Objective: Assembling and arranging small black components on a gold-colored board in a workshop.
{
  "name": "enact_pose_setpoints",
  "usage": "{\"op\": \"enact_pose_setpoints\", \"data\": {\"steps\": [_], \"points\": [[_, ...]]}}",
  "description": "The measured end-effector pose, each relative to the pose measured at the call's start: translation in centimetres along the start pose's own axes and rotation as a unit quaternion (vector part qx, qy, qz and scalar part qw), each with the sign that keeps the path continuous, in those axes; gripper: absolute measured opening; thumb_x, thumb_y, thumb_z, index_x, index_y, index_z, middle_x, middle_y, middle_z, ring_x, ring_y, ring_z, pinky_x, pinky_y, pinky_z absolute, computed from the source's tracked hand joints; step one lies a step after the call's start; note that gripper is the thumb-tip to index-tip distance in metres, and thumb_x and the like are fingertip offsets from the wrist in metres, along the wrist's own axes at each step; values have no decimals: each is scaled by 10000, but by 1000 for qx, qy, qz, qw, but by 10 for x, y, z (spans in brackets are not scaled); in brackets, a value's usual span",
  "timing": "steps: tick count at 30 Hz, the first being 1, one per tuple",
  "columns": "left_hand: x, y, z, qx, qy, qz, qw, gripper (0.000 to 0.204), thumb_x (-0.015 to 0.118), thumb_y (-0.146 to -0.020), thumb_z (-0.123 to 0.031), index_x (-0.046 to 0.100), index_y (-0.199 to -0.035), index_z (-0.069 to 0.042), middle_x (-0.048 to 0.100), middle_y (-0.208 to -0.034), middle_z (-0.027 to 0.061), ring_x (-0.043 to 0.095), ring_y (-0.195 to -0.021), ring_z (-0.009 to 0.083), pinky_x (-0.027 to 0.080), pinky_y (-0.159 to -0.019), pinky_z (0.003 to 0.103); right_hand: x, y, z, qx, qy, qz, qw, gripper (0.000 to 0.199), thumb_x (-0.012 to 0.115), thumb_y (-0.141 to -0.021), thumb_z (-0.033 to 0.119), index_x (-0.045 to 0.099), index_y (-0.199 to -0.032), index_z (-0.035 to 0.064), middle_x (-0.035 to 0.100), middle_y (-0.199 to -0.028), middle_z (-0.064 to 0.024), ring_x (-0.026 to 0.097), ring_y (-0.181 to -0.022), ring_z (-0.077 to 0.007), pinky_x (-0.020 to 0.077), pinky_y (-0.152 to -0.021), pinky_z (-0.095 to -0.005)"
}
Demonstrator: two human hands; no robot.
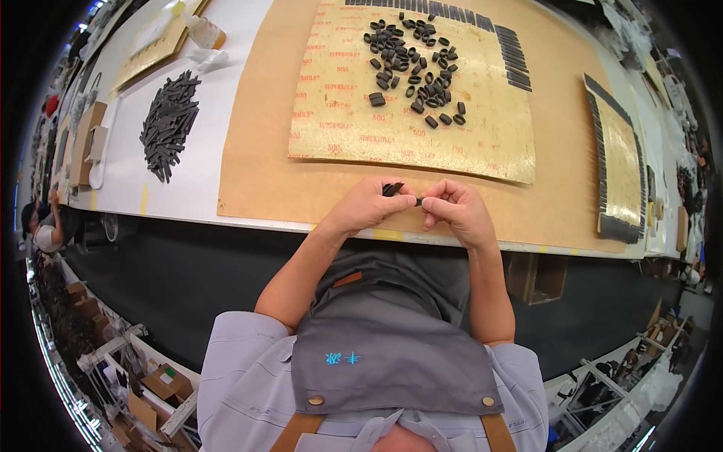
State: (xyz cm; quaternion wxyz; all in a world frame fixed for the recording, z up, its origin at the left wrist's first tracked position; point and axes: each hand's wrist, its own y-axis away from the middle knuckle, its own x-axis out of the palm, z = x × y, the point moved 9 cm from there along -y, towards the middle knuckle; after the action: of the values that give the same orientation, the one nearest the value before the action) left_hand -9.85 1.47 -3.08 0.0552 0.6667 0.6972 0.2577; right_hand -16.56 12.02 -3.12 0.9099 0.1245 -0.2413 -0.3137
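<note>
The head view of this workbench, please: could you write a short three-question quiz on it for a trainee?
1. True or false: both hands grip one small black strip.
2. Where do the finished black loops lie? A) on the yellow sheet B) on the white table C) in a box
3. Fill in: the heap of straight black strips lies to the person's ____.

Key: 1 true, the left hand and right hand pinch it at the brown board's near edge; 2 A; 3 left.
</note>
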Motion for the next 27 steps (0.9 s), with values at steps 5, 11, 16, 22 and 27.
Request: {"op": "enact_pose_setpoints", "data": {"steps": [5, 11, 16, 22, 27], "points": [[-4, -5, 4, 29, -52, -5, 998, 128, 641, -829, -181, 613, -821, -57, 460, -606, -70, 370, -504, 8, 267, -433, 186, 2, -2, -4, 12, 28, 11, 999, 117, 651, -824, 51, 591, -893, -23, 618, -744, -54, 608, -610, -97, 524, -567, -230], [-7, -8, 5, 42, -83, -45, 995, 137, 640, -810, -172, 618, -773, -42, 492, -634, -67, 393, -546, 6, 293, -467, 190, -3, 6, -1, -2, -3, 21, 1000, 111, 598, -846, 3, 575, -947, -36, 623, -858, -86, 645, -751, -142, 537, -704, -254], [-7, -9, 7, 37, -77, -48, 995, 149, 640, -804, -175, 613, -751, -38, 492, -634, -65, 397, -566, 10, 303, -487, 193, -10, 6, -2, -11, -31, 41, 999, 134, 560, -863, -15, 575, -991, -53, 636, -886, -112, 665, -832, -197, 546, -763, -280], [-5, -10, 7, 48, -108, -56, 991, 148, 636, -790, -164, 601, -729, -34, 481, -633, -62, 393, -579, 22, 317, -505, 209, -6, 4, -3, 33, -4, 46, 998, 127, 585, -858, 10, 581, -970, -49, 646, -830, -130, 672, -806, -196, 556, -729, -274], [-5, -14, 10, 47, -131, -54, 989, 133, 622, -781, -148, 597, -726, -30, 487, -643, -58, 399, -596, 23, 323, -516, 203, -5, 0, -8, 37, 13, 35, 999, 92, 623, -835, 34, 563, -884, -16, 638, -810, -113, 662, -741, -165, 544, -673, -252]]}}
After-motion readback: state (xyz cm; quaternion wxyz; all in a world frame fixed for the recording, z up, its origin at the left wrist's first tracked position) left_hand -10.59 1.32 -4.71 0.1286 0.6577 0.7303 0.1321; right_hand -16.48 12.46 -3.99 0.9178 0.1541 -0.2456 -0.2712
